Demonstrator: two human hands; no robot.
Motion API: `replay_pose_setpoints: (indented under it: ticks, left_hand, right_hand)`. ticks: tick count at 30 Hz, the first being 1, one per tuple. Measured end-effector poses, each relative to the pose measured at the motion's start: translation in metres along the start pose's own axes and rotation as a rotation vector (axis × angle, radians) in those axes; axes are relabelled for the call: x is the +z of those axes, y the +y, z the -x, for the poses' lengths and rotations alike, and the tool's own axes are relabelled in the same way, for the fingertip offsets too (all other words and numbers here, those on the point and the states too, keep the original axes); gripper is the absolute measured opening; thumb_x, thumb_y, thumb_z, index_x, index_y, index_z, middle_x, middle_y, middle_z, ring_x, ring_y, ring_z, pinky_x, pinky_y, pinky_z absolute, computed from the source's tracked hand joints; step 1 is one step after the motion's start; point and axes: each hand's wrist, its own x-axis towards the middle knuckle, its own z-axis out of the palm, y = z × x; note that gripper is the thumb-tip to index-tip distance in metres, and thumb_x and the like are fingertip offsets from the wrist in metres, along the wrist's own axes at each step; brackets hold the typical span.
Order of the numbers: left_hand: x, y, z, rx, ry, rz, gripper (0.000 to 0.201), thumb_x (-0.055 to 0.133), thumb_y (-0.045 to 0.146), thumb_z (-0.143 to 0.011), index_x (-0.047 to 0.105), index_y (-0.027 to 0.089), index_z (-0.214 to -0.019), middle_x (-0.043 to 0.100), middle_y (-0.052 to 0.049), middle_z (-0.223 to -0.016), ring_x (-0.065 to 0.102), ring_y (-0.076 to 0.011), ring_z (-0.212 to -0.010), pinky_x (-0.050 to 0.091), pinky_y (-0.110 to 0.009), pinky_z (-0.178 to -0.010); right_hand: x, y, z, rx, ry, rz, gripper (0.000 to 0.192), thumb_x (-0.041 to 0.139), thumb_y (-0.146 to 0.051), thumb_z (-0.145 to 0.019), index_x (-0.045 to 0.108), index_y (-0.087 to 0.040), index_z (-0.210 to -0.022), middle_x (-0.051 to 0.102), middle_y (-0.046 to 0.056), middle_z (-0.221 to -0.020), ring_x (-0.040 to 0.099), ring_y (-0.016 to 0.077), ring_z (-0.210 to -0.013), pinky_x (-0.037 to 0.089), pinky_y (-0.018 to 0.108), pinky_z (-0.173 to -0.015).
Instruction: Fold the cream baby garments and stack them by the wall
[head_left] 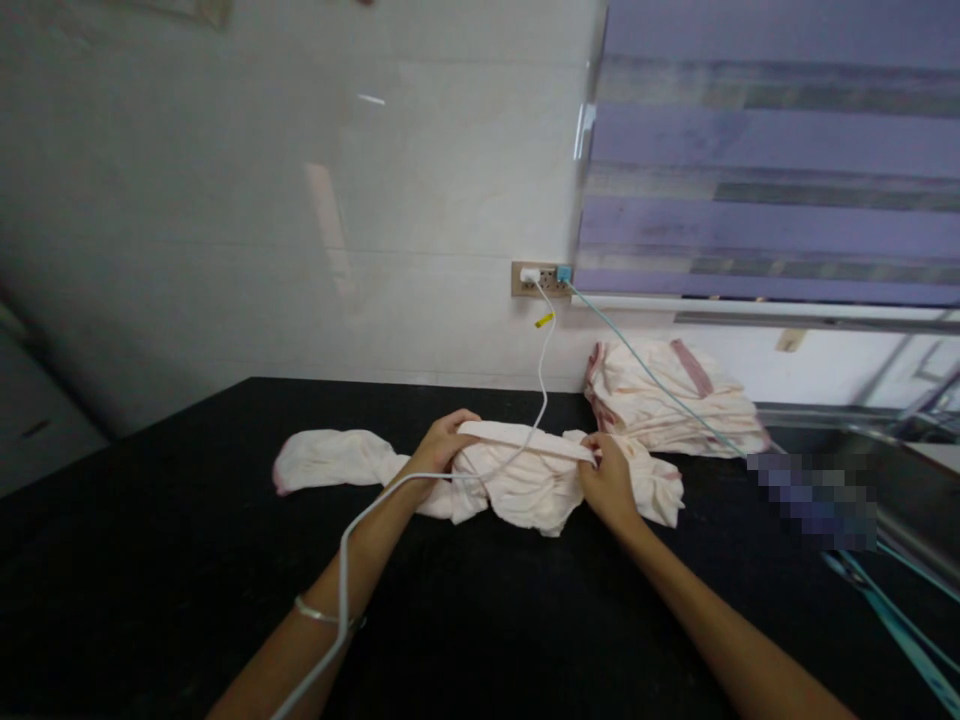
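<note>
A cream-coloured garment (525, 490) with a pinkish trim lies bunched on the black counter (480, 620). One long sleeve-like part (337, 460) stretches out flat to the left. My left hand (444, 447) is closed on the left end of a straight, folded band along the garment's far edge. At the right end of this band, my right hand (606, 474) pinches the cloth. The band is held fairly taut between both hands. More crumpled cloth shows to the right of my right hand. A white cable (431, 477) passes in front of the garment and my left forearm.
Behind on the right sits a folded pile of similar cream cloth (675, 395). The wall socket (546, 279) holds a white and a teal plug. A teal cord runs to a blurred-out item (814, 500) beside the metal sink (900, 485). A purple striped blind (772, 150) hangs above.
</note>
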Motion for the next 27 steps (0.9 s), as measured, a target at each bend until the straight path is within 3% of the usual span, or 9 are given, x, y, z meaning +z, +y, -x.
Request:
replay_pose_setpoints:
  ticks: [5,9,12,15,17,21,24,27]
  left_hand:
    - [-0.023,-0.003,-0.011,0.208,0.261,-0.134,0.041,0.064,0.034,-0.066,0.072,0.015,-0.101,0.074,-0.006,-0.1,0.066,-0.0243,-0.093,0.051,-0.029,-0.076]
    - [-0.033,0.005,-0.008,0.354,0.424,-0.25,0.046,0.055,0.029,-0.064,0.072,0.015,-0.104,0.073,-0.009,-0.113,0.064,-0.0279,-0.107,0.052,-0.034,-0.088]
    - [-0.037,0.01,-0.006,0.379,0.492,-0.18,0.041,0.053,0.025,-0.061,0.071,0.015,-0.096,0.072,-0.007,-0.101,0.065,-0.0249,-0.095,0.053,-0.032,-0.08]
    - [-0.043,0.013,-0.005,0.359,0.583,0.039,0.032,0.055,0.023,-0.057,0.067,0.017,-0.086,0.066,-0.003,-0.087,0.061,-0.0192,-0.078,0.049,-0.026,-0.063]
    - [-0.049,0.017,-0.004,0.366,0.684,0.185,0.027,0.055,0.021,-0.055,0.063,0.018,-0.081,0.062,0.0,-0.082,0.057,-0.0161,-0.072,0.044,-0.023,-0.057]
    - [-0.057,0.022,-0.004,0.406,0.865,0.349,0.025,0.054,0.016,-0.051,0.054,0.02,-0.076,0.056,0.003,-0.074,0.052,-0.013,-0.065,0.037,-0.02,-0.053]
    - [-0.051,0.02,-0.007,0.438,0.847,0.363,0.027,0.056,0.015,-0.05,0.053,0.02,-0.077,0.057,0.002,-0.073,0.052,-0.014,-0.066,0.036,-0.022,-0.055]
    - [-0.032,0.013,-0.006,0.462,0.673,0.094,0.023,0.059,0.015,-0.053,0.056,0.019,-0.076,0.059,0.002,-0.074,0.054,-0.0156,-0.07,0.039,-0.025,-0.062]
  right_hand:
    - [-0.021,0.009,-0.017,0.14,0.141,-0.063,0.019,0.057,-0.021,-0.069,0.054,-0.023,-0.088,0.062,0.006,-0.092,0.061,0.0229,-0.083,0.055,0.039,-0.071]
    - [-0.02,0.001,-0.017,0.473,0.062,-0.397,0.024,0.064,-0.027,-0.07,0.052,-0.024,-0.091,0.066,0.004,-0.093,0.065,0.02,-0.066,0.058,0.038,-0.056]
    - [-0.016,-0.009,-0.016,0.651,-0.018,-0.667,0.027,0.066,-0.022,-0.069,0.057,-0.024,-0.094,0.07,0.002,-0.089,0.068,0.0194,-0.066,0.06,0.036,-0.056]
    - [-0.017,-0.014,-0.021,0.682,-0.061,-0.86,0.034,0.068,-0.018,-0.064,0.064,-0.022,-0.098,0.071,0.001,-0.083,0.069,0.0177,-0.067,0.06,0.032,-0.057]
    - [-0.021,-0.012,-0.026,0.674,-0.002,-0.932,0.032,0.069,-0.019,-0.061,0.066,-0.02,-0.093,0.07,-0.001,-0.077,0.067,0.016,-0.065,0.058,0.028,-0.057]
    - [-0.034,-0.008,-0.037,0.662,0.267,-0.874,0.026,0.069,-0.019,-0.055,0.066,-0.019,-0.081,0.068,-0.003,-0.068,0.065,0.0155,-0.061,0.055,0.025,-0.054]
    - [-0.039,-0.008,-0.038,0.632,0.352,-0.757,0.027,0.073,-0.018,-0.051,0.066,-0.02,-0.078,0.065,-0.004,-0.063,0.062,0.0149,-0.057,0.052,0.025,-0.052]
    - [-0.035,-0.006,-0.032,0.587,0.275,-0.645,0.028,0.076,-0.022,-0.053,0.066,-0.019,-0.079,0.062,-0.005,-0.059,0.058,0.014,-0.053,0.047,0.024,-0.05]
